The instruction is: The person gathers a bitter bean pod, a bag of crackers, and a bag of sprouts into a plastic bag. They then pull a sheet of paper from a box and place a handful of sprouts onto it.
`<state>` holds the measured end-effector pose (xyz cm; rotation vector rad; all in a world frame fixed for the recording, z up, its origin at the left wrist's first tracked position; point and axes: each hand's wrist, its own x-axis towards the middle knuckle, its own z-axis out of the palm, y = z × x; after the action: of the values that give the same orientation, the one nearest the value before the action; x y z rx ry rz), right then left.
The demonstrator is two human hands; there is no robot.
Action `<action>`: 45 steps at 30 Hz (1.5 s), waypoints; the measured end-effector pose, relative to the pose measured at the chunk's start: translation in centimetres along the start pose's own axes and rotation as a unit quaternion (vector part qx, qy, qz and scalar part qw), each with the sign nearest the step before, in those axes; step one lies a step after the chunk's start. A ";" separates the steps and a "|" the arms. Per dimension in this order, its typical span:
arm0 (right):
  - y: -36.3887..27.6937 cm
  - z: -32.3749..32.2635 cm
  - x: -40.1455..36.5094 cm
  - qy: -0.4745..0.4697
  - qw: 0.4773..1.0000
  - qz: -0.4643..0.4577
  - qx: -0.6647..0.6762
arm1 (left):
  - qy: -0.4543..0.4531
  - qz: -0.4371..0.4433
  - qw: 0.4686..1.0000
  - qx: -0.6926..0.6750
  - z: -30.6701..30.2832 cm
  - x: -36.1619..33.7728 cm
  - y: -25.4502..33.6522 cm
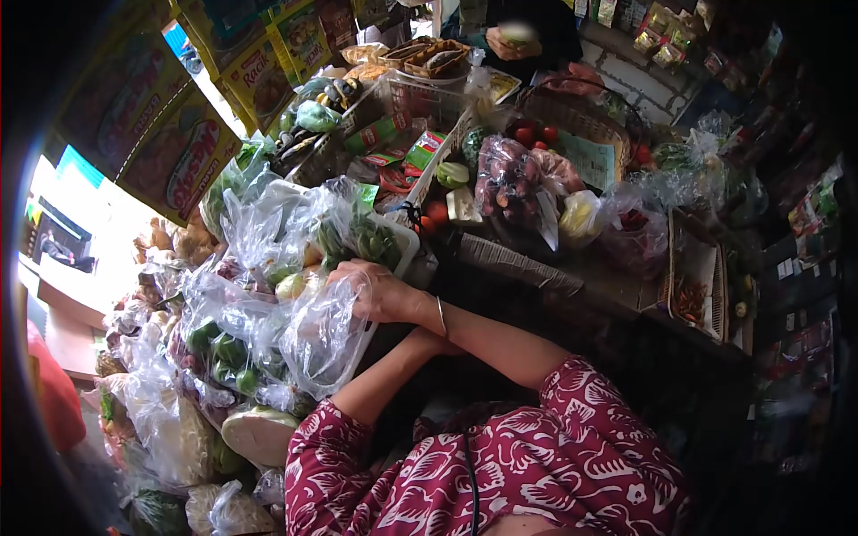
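Note:
My right hand (380, 291), with a bangle at its wrist, reaches across to the left, its fingers curled on the top of a clear plastic bag (326, 344). Beneath my right forearm crosses my left arm; only a bit of my left hand (444, 344) shows, and its fingers are hidden. Just behind my right hand lie bundled green vegetables (377, 243) in plastic. To the left, a bag of round green vegetables (230, 350) rests on the heap, and a large pale cut vegetable (259, 435) sits below it.
A crate (436, 161) holds packets and red chillies. Further right are a bag of shallots (508, 183), a wicker basket (617, 134) and a small tray of chillies (690, 299). Yellow seasoning packets (174, 147) hang upper left. At the back, another person's hand (512, 42) holds something pale green.

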<state>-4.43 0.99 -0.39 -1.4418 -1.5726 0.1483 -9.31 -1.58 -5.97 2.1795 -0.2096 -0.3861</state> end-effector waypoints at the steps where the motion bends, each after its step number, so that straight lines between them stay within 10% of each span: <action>1: 0.4 0.3 -0.2 -0.003 1.000 0.001 0.009 | -0.001 0.000 1.000 -0.001 0.6 0.2 -0.8; 9: 0.2 0.5 -0.2 0.030 0.999 -0.017 -0.028 | -0.002 0.033 0.999 -0.014 0.7 -0.2 -0.4; 12: -0.7 -0.1 0.0 -0.006 0.999 0.029 -0.016 | 0.029 0.141 0.988 -0.046 5.9 3.8 -10.0; 32: 1.4 1.5 -0.8 -0.029 0.995 -0.049 -0.088 | -0.060 0.073 0.992 0.086 3.9 2.2 -4.5; 36: -4.2 -2.8 -1.9 -0.011 0.999 0.006 0.043 | -0.103 0.005 0.983 0.153 1.2 0.4 -0.7; 39: -6.1 -8.6 -5.3 0.046 0.997 0.060 0.023 | 0.121 0.224 0.957 0.136 4.6 1.3 -5.0; 40: -6.1 -11.3 -7.0 0.040 0.995 0.094 -0.007 | -0.123 0.000 0.984 0.132 -1.1 -0.2 3.4; 45: 2.5 -26.6 -21.2 0.301 0.871 0.211 -0.327 | -0.078 0.008 0.988 0.136 -0.6 0.1 3.3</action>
<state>12.30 -28.68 0.50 -2.0841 -0.7868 -0.5906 -9.01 -3.07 -2.99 2.4133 -0.3865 -0.5471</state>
